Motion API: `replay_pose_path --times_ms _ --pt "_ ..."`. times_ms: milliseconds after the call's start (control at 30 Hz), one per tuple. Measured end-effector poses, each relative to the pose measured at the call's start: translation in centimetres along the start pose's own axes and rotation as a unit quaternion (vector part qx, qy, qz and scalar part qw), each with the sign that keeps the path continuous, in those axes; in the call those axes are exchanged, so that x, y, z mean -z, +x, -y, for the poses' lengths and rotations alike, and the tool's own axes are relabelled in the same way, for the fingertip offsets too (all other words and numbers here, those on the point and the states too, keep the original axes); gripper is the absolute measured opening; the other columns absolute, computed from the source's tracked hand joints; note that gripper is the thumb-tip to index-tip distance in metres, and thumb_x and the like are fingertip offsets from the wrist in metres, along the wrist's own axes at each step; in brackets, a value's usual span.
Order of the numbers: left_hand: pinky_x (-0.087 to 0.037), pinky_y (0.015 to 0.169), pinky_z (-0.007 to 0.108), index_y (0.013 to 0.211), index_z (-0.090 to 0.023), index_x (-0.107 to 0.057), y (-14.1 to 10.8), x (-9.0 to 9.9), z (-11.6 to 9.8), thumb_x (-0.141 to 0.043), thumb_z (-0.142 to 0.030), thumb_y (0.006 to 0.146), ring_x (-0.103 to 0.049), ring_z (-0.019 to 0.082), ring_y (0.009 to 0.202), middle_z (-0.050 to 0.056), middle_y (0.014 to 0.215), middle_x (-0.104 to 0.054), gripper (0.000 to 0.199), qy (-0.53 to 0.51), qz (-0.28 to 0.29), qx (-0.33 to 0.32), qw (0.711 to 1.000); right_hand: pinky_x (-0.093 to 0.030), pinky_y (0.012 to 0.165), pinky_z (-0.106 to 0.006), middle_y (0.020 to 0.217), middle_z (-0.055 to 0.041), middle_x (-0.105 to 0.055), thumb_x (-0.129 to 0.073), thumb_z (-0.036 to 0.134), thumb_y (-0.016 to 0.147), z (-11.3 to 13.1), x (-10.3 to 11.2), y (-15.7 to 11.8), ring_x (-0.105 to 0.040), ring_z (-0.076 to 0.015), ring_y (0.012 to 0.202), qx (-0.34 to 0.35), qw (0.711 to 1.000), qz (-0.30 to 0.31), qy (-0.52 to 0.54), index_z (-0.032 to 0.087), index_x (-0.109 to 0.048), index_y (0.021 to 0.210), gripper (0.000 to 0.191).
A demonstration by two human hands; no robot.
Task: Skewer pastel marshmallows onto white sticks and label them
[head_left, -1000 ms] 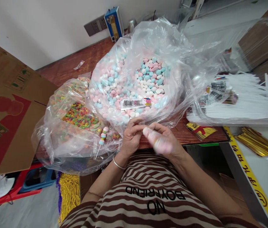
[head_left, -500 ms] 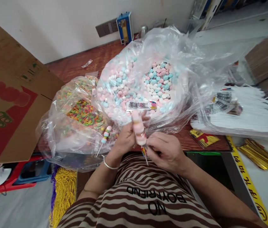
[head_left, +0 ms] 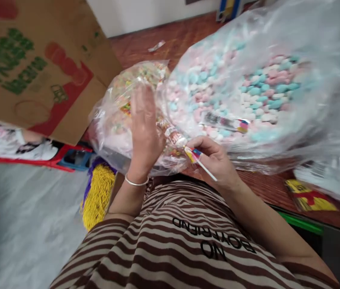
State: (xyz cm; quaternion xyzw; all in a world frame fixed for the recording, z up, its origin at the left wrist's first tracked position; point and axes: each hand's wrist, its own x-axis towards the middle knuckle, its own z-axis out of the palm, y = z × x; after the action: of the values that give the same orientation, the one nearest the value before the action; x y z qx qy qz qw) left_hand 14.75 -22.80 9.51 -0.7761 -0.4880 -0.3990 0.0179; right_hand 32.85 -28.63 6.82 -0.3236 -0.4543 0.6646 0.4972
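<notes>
My right hand (head_left: 218, 160) pinches a wrapped candy skewer (head_left: 174, 135) near its lower end, where the printed wrapper is gathered around a white stick (head_left: 206, 170) that points toward me. The skewer's far end tilts up and left. Beside it, my left hand (head_left: 147, 128), with a bracelet at the wrist, is raised with its fingers stretched out, slightly blurred; whether it touches the skewer I cannot tell. Behind the left hand lies a clear bag of colourful small ring candies (head_left: 121, 88). A large clear bag of pink, white and blue candies (head_left: 257, 92) lies to the right.
An empty-looking printed wrapper (head_left: 225, 121) lies on the large bag. A cardboard box (head_left: 46, 60) stands at left. A yellow packet (head_left: 311, 196) lies by the table's front edge at right. Yellow and purple strands (head_left: 99, 192) hang below the table, near a red and blue stool (head_left: 75, 157).
My view has swung left. My left hand has come off the skewer's side and opened upward, while the skewer now leans left and its stick shows below my right hand.
</notes>
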Motion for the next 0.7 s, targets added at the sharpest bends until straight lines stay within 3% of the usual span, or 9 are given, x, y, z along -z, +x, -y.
replay_pose_path --times_ms 100,233,267,333,367,467,600,667,700 --pt "-0.015 0.130 0.047 0.162 -0.009 -0.007 -1.4 6.9 1.8 -0.058 -0.032 0.097 -0.014 0.025 0.159 0.017 0.172 -0.011 0.085 0.142 -0.047 -0.011 0.989 -0.046 0.059 -0.027 0.078 0.0020 -0.062 -0.070 0.056 0.086 -1.9 -4.1 2.1 -0.056 -0.0131 0.064 0.043 0.995 0.094 -0.003 0.026 -0.064 0.091 0.031" --pt "-0.021 0.127 0.056 0.158 -0.010 -0.031 -5.8 15.4 2.2 -0.062 -0.027 0.093 -0.026 0.035 0.155 0.017 0.167 -0.030 0.074 0.340 -0.013 0.136 0.931 -0.050 0.072 -0.027 0.089 -0.0020 -0.067 -0.052 0.029 0.099 -7.6 -9.7 3.2 -0.064 -0.0149 0.080 0.102 0.950 0.262 -0.135 0.022 -0.063 0.093 0.015" --pt "-0.027 0.124 0.057 0.156 -0.013 -0.038 -6.8 16.6 2.2 -0.063 -0.027 0.093 -0.033 0.038 0.151 0.014 0.165 -0.036 0.069 0.358 -0.018 0.162 0.919 -0.050 0.076 -0.028 0.093 -0.0033 -0.068 -0.054 0.022 0.097 -9.3 -10.7 3.2 -0.065 -0.0160 0.085 0.113 0.914 0.322 -0.219 0.021 -0.065 0.093 0.012" --pt "-0.033 0.120 0.060 0.151 -0.020 -0.047 -8.3 17.7 2.3 -0.065 -0.022 0.089 -0.043 0.038 0.145 0.010 0.158 -0.048 0.065 0.372 -0.094 0.181 0.906 -0.049 0.073 -0.027 0.101 -0.0060 -0.070 -0.060 0.014 0.090 -11.9 -11.9 3.0 -0.067 -0.0181 0.087 0.108 0.791 0.448 -0.403 0.020 -0.067 0.109 0.021" --pt "-0.038 0.118 0.059 0.149 -0.021 -0.051 -8.7 17.6 2.5 -0.068 -0.020 0.085 -0.048 0.037 0.142 0.010 0.154 -0.053 0.066 0.364 -0.121 0.172 0.907 -0.049 0.069 -0.027 0.108 -0.0088 -0.069 -0.061 0.011 0.089 -12.6 -12.0 3.0 -0.068 -0.0185 0.084 0.091 0.741 0.463 -0.478 0.019 -0.065 0.119 0.032" --pt "-0.045 0.115 0.054 0.138 -0.023 -0.063 -8.4 14.8 3.3 -0.074 -0.021 0.080 -0.059 0.034 0.132 0.009 0.141 -0.065 0.059 0.294 -0.152 0.147 0.932 -0.049 0.067 -0.028 0.107 -0.0109 -0.071 -0.058 0.015 0.092 -11.5 -10.6 3.3 -0.069 -0.0200 0.083 0.081 0.719 0.444 -0.528 0.016 -0.064 0.122 0.031" --pt "-0.051 0.109 0.047 0.123 -0.021 -0.071 -5.8 9.2 3.6 -0.070 -0.028 0.087 -0.067 0.027 0.120 0.009 0.128 -0.073 0.037 0.152 -0.104 0.115 0.976 -0.050 0.081 -0.029 0.102 -0.0058 -0.074 -0.056 0.024 0.097 -4.6 -4.4 4.1 -0.068 -0.0188 0.093 0.141 0.808 0.318 -0.475 0.021 -0.069 0.101 0.014" --pt "-0.052 0.108 0.045 0.122 -0.022 -0.071 -4.5 6.7 3.4 -0.068 -0.029 0.090 -0.068 0.025 0.120 0.009 0.127 -0.073 0.033 0.087 -0.063 0.090 0.990 -0.049 0.080 -0.030 0.099 -0.0042 -0.074 -0.053 0.024 0.098 -1.3 0.7 4.7 -0.067 -0.0184 0.089 0.136 0.850 0.145 -0.488 0.023 -0.069 0.100 0.017" --pt "-0.052 0.108 0.045 0.122 -0.022 -0.071 -4.0 5.6 3.2 -0.067 -0.029 0.091 -0.068 0.025 0.120 0.009 0.126 -0.074 0.032 0.060 -0.044 0.074 0.995 -0.049 0.081 -0.032 0.100 -0.0052 -0.074 -0.054 0.025 0.096 -0.1 3.6 5.0 -0.067 -0.0203 0.090 0.128 0.846 0.038 -0.516 0.023 -0.069 0.101 0.016"
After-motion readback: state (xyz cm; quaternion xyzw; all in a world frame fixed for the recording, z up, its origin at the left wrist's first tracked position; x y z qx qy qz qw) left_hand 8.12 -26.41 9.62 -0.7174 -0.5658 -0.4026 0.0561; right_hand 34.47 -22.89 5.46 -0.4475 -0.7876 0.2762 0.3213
